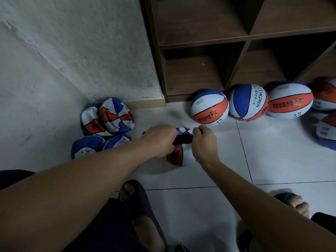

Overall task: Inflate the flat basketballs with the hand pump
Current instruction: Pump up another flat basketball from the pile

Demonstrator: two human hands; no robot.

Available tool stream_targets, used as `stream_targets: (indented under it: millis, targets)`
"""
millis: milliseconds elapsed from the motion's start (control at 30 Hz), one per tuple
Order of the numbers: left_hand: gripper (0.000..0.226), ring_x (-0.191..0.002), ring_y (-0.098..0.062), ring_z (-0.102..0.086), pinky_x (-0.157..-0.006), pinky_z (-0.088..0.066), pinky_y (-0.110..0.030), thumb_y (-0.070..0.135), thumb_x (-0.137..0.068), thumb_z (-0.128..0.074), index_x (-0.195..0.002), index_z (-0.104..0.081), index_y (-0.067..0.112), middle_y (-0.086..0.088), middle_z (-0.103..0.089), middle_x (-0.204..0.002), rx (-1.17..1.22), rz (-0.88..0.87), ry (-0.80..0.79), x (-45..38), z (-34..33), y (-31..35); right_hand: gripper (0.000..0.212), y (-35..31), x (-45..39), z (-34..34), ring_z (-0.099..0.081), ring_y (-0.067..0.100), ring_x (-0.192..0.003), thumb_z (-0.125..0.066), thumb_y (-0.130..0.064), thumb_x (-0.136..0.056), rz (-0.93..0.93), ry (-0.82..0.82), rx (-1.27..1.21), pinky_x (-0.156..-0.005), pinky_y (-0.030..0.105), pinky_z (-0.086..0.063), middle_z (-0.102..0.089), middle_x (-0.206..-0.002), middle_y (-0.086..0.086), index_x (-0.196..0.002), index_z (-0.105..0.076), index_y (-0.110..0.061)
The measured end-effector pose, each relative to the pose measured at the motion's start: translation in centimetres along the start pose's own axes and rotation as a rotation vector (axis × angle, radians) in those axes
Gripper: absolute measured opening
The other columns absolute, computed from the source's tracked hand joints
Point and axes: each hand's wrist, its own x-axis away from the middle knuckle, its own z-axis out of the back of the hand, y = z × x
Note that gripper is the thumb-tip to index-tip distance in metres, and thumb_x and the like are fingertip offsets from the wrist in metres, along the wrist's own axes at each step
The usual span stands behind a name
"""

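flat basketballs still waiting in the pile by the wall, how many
4: two leaning at the wall, two lower on the floor. More may be hidden behind them.

Both forearms are bare, with no sleeves, watch or rings showing on the left hand [160, 140] or the right hand [204, 142]. At the lower left edge of the frame is dark navy cloth, likely shorts [112, 224]. Each foot wears a dark open-toed slide sandal: the left sandal [138, 200] at bottom centre, the right sandal [285, 197] at lower right, toes bare.
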Motion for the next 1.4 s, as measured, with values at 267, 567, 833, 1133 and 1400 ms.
stream_targets:
  millis: [267, 567, 833, 1133, 1400]
  targets:
    - [0.016, -0.066, -0.015, -0.058, -0.056, -0.037, -0.031, 0.037, -0.102, -0.071, -0.096, -0.062, 0.025, 0.002, -0.062, -0.079, 0.015, -0.024, -0.037, 0.2, 0.0, 0.0, 0.034, 0.1, -0.2, 0.3, -0.048, 0.021, -0.068, -0.050, -0.024, -0.106, 0.027, -0.105, 0.024, -0.063, 0.038, -0.037, -0.058, -0.074, 0.011, -0.083, -0.058, 0.000]
    - [0.033, -0.062, -0.018, -0.061, -0.056, -0.040, -0.032, 0.046, -0.102, -0.070, -0.077, -0.059, 0.027, 0.003, -0.063, -0.071, 0.013, 0.031, -0.020, 0.0, 0.8, -2.2, 0.029, 1.0, -3.7, 6.3, -0.042, 0.024, -0.067, -0.051, -0.024, -0.098, -0.048, 0.001, -0.015, -0.062, 0.041, -0.036, -0.048, -0.068, 0.005, -0.081, -0.055, 0.000]
    - [0.034, -0.066, -0.018, -0.062, -0.059, -0.042, -0.034, 0.053, -0.102, -0.069, -0.083, -0.057, 0.027, 0.003, -0.063, -0.076, -0.001, 0.013, -0.033, -0.2, 0.9, -1.0, 0.027, 1.1, -3.0, 4.7, -0.042, 0.026, -0.068, -0.049, -0.023, -0.097, -0.042, 0.080, -0.031, -0.062, 0.043, -0.035, -0.049, -0.068, 0.006, -0.084, -0.056, 0.000]
    - [0.024, -0.066, -0.020, -0.061, -0.056, -0.039, -0.033, 0.042, -0.104, -0.070, -0.094, -0.064, 0.021, -0.001, -0.062, -0.078, 0.006, -0.016, -0.024, 0.3, 0.2, 0.5, 0.027, 0.0, 0.7, 0.1, -0.047, 0.020, -0.066, -0.050, -0.017, -0.103, 0.046, 0.010, -0.027, -0.060, 0.039, -0.036, -0.056, -0.070, 0.007, -0.079, -0.054, -0.004]
    - [0.021, -0.069, -0.018, -0.062, -0.058, -0.042, -0.032, 0.047, -0.101, -0.072, -0.090, -0.062, 0.032, 0.005, -0.063, -0.078, 0.075, -0.015, -0.015, 0.1, 0.4, 0.4, 0.028, -0.6, 0.1, 1.2, -0.053, 0.018, -0.069, -0.052, -0.019, -0.106, 0.085, -0.066, 0.007, -0.058, 0.032, -0.038, -0.058, -0.073, 0.003, -0.080, -0.058, -0.011]
